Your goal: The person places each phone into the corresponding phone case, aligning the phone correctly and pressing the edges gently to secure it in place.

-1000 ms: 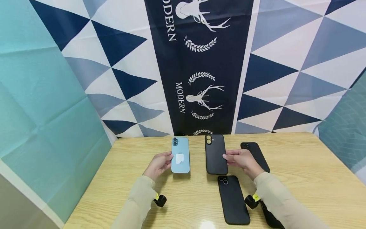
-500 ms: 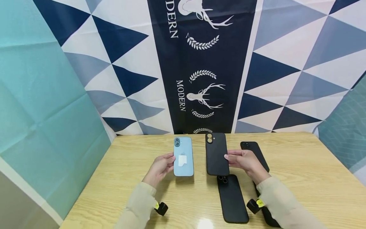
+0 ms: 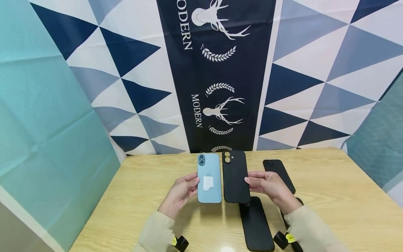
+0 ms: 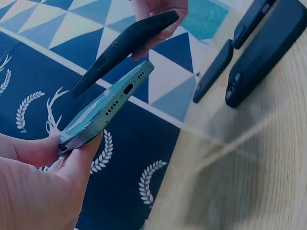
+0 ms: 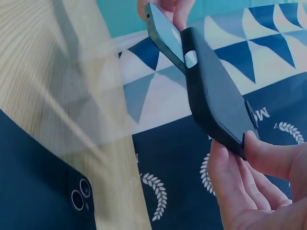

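My left hand [image 3: 182, 193] pinches a light blue phone [image 3: 211, 167] by its left edge, thumb on the back. A white sticker [image 3: 208, 183] is on the phone's back, and two lenses show at its top left. In the left wrist view the phone's bottom edge with its charging port [image 4: 128, 88] faces the camera. With thumb and fingers my right hand [image 3: 270, 184] holds a black phone case [image 3: 235, 178] by its right edge. The case's camera cutout [image 3: 227, 156] is see-through. Phone and case are raised above the table, side by side with a narrow gap in the head view.
Below the held case lies a black-cased phone [image 3: 258, 227] on the wooden table [image 3: 135, 196]. Another black phone [image 3: 280, 173] lies behind the right hand, and a third dark one [image 3: 297, 246] is partly under the right sleeve. A patterned cloth [image 3: 217, 70] hangs behind the table.
The left hand has brought the blue phone to the right, close to the case. The black case has shifted slightly left, and both appear a little larger and nearer in the head view.
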### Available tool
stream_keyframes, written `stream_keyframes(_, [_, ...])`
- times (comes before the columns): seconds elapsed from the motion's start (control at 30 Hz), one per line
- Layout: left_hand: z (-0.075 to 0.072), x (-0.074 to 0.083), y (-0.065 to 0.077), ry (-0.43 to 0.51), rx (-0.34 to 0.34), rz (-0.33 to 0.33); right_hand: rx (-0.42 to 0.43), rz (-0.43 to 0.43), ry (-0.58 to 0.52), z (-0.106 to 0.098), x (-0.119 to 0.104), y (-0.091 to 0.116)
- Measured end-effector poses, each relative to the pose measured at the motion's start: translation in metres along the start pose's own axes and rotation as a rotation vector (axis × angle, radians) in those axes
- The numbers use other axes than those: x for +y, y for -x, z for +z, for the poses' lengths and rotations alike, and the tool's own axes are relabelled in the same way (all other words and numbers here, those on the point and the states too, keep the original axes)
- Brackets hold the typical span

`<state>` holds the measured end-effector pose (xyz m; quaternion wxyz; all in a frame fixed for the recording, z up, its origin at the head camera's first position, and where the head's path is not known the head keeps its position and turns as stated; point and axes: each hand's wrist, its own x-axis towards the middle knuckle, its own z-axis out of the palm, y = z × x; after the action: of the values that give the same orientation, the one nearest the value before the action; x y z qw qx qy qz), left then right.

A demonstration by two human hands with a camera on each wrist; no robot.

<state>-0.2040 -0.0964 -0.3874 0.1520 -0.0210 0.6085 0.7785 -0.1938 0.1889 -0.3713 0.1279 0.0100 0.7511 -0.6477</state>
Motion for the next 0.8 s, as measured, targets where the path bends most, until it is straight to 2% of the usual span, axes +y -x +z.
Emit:
stream_keyframes(0.3, [0.005, 0.003, 0.004, 0.031, -0.014, -0.009, -0.013, -0.009, -0.001, 0.007, -0.005, 0.004])
stream_keyframes(0.53, [0.010, 0.004, 0.011, 0.049, -0.062, -0.012, -0.021, -0.016, -0.023, 0.013, -0.007, 0.007])
stream_keyframes(0.8, [0.017, 0.005, 0.014, 0.073, -0.064, -0.008, -0.037, -0.046, -0.005, 0.022, -0.012, 0.008])
